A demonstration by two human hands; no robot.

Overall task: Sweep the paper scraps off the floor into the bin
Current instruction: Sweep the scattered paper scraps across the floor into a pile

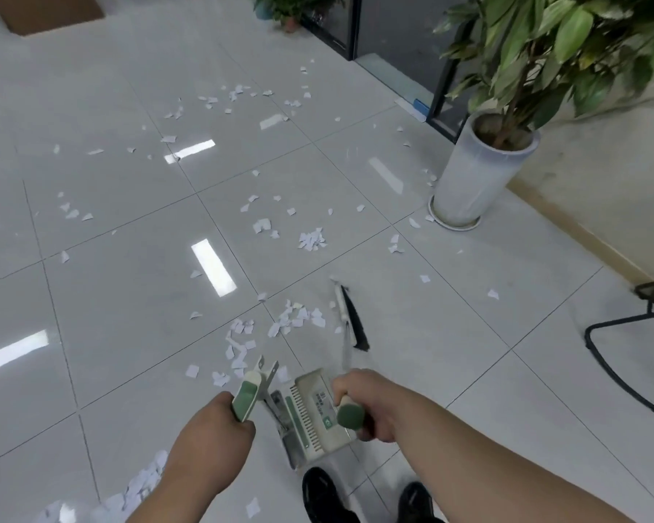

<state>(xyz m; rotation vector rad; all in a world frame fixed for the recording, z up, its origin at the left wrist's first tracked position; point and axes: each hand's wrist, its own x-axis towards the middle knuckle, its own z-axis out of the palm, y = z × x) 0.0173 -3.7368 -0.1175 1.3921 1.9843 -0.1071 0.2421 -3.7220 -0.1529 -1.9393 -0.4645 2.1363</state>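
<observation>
Nearest, beside the person's black shoes [321,492], a heap of paper scraps [140,485] lies at the left on the glossy tiled floor [450,352]. Just beyond the shoes, the left hand [212,435] has its fingers wrapped round the green-and-cream handle of a dustpan [314,413], whose cream pan sits low between the two hands. The right hand [370,405] has its fingers curled tight round the green grip of a broom [352,322]. The broom's black bristles are down on the tile just right of a loose pile of scraps. More scraps are strewn across the middle and far floor, some against a white plant pot [469,175] at the right. No bin shows.

The scraps look feather-light, thin and limp, so they will likely skate on the shiny tile or flutter under a hard stroke. Short, low strokes should gather them. They are better taken with the bristles than pinched up singly, with the pan's lip pressed flat.
</observation>
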